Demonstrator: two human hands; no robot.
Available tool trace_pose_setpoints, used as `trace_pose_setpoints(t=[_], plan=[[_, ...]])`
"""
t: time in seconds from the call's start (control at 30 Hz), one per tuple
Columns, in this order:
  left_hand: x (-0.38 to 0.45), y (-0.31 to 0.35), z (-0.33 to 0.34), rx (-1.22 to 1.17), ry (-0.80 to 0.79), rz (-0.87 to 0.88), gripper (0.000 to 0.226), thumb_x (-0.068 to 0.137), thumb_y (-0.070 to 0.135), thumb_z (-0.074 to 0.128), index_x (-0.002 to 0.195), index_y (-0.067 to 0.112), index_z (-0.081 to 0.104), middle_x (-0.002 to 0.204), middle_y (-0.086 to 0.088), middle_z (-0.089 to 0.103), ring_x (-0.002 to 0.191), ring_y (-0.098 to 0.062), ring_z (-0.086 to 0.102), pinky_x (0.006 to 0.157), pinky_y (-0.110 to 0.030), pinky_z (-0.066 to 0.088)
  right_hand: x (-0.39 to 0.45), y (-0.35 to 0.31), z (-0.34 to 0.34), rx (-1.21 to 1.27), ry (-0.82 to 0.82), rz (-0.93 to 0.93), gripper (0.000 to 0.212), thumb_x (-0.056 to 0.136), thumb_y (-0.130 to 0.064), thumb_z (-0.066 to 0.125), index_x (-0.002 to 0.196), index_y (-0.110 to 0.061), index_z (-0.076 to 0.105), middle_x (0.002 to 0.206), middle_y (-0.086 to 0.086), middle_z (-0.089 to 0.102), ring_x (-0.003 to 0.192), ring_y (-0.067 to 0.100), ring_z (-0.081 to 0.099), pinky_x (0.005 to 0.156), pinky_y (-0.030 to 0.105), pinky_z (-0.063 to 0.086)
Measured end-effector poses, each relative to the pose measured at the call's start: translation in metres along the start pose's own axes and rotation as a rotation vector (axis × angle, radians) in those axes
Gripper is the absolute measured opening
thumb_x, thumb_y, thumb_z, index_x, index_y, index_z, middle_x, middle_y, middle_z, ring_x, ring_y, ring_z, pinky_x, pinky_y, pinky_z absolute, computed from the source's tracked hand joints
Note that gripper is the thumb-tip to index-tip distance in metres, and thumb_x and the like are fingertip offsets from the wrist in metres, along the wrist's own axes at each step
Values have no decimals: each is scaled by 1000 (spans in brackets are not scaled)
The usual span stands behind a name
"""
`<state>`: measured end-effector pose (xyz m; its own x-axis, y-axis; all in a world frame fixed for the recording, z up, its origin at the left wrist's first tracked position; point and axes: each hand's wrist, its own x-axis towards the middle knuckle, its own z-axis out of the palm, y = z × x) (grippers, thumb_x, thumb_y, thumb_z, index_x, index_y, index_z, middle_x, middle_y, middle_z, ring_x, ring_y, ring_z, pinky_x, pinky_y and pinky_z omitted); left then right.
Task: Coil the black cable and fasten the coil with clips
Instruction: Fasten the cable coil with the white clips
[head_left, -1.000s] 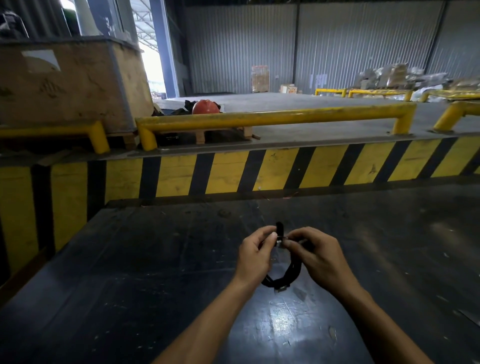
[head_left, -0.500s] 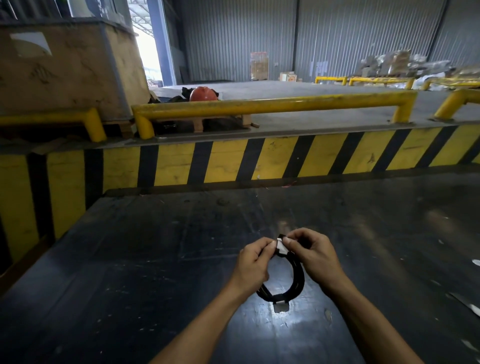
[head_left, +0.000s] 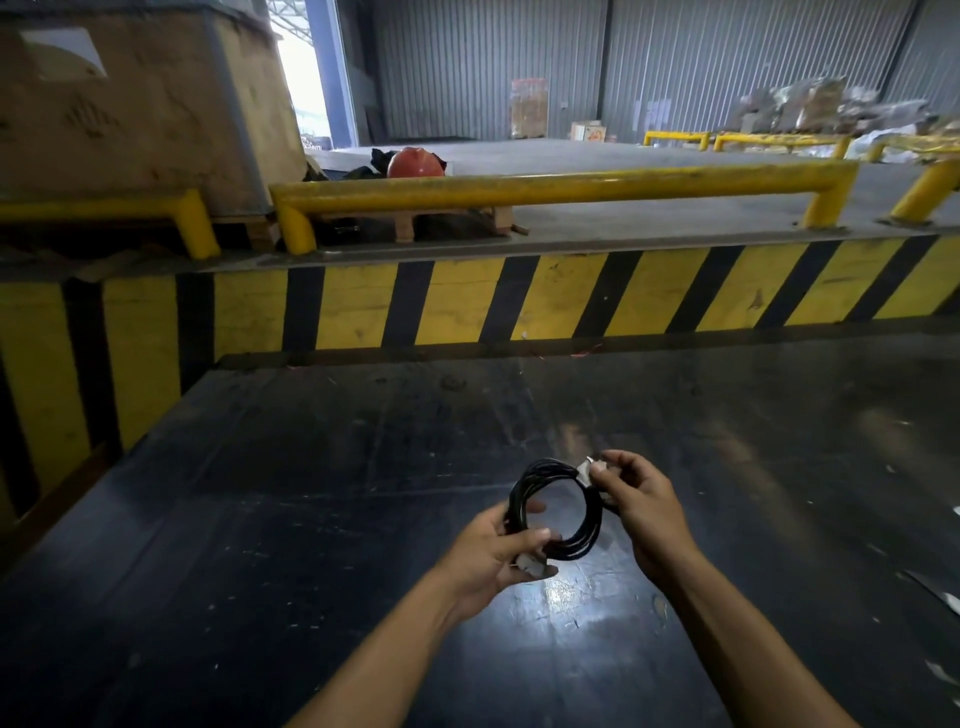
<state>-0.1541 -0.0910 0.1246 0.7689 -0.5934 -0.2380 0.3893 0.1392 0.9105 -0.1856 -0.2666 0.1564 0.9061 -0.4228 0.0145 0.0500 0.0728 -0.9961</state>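
Black cable coil (head_left: 558, 512) now face-on, left hand (head_left: 488, 556) lower; right hand (head_left: 641, 512) pinching top clip (head_left: 586, 472).

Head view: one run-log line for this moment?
coil: black, looped, held above dark surface | left hand: grips lower left | right hand: pinches white clip at top

Bare forearms, no sleeves; left hand (head_left: 485, 556) and right hand (head_left: 644, 514) ungloved.
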Motion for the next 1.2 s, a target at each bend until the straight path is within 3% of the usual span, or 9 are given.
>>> trace_pose_setpoints(t=[0.1,0.2,0.37,0.53,0.67,0.77,0.87,1.0,1.2], plan=[[0,3,-3,130,30,-11,44,82,5,69,123,4,52,86,-14,61,74,-18,64,71,-35,59,-1,9,0,-52,-39,21,30,82,-6,68,110,-4,58,94,9,64,84,17,61,73,24,52],[3,4,-10,210,45,-37,37,84,6,67,119,5,55,83,-10,62,67,-13,65,68,-33,60,-1,18,1,-188,22,-50,29,77,-5,73,103,-7,60,89,2,63,82,16,58,76,31,52],[15,-7,-22,315,111,-116,29,83,7,68,108,1,56,91,-12,61,77,-24,67,67,-35,59,-7,43,9,-392,72,-156,22,77,-10,73,93,-16,59,83,-4,61,75,12,58,63,20,45],[21,-27,-37,281,70,-249,21,84,11,68,102,7,58,92,-16,61,77,-25,67,64,-33,58,-9,75,5,-404,77,-50,20,78,-16,74,93,-17,61,85,-3,65,79,11,61,65,21,46],[22,-53,-53,185,146,-308,15,82,6,69,96,7,62,74,-9,66,63,-17,66,61,-31,57,-12,109,-1,-404,60,110,21,77,-20,74,82,-30,56,85,0,65,83,24,66,79,45,55],[23,-72,-62,218,219,-367,19,82,1,66,100,7,61,72,-7,65,59,-13,65,64,-31,57,-13,133,0,-455,19,208,24,76,-19,75,83,-29,54,83,-5,59,87,27,63,85,48,53],[31,-86,-71,263,307,-415,23,83,-1,63,104,9,59,75,-6,63,64,-13,62,61,-29,55,-8,153,8,-492,-31,281,26,76,-15,74,92,-20,54,82,-6,56,88,27,61,85,47,53],[50,-90,-84,313,410,-433,26,83,-1,64,105,12,56,79,-4,60,67,-14,59,56,-28,53,12,176,20,-508,-37,348,24,77,-11,71,91,-21,53,94,10,65,84,28,64,82,48,54],[85,-82,-103,378,495,-404,27,82,-9,59,98,11,55,84,-6,59,66,-12,55,48,-21,47,45,184,38,-492,-34,340,24,82,-19,68,101,-13,56,92,7,63,85,24,60,77,30,45]])
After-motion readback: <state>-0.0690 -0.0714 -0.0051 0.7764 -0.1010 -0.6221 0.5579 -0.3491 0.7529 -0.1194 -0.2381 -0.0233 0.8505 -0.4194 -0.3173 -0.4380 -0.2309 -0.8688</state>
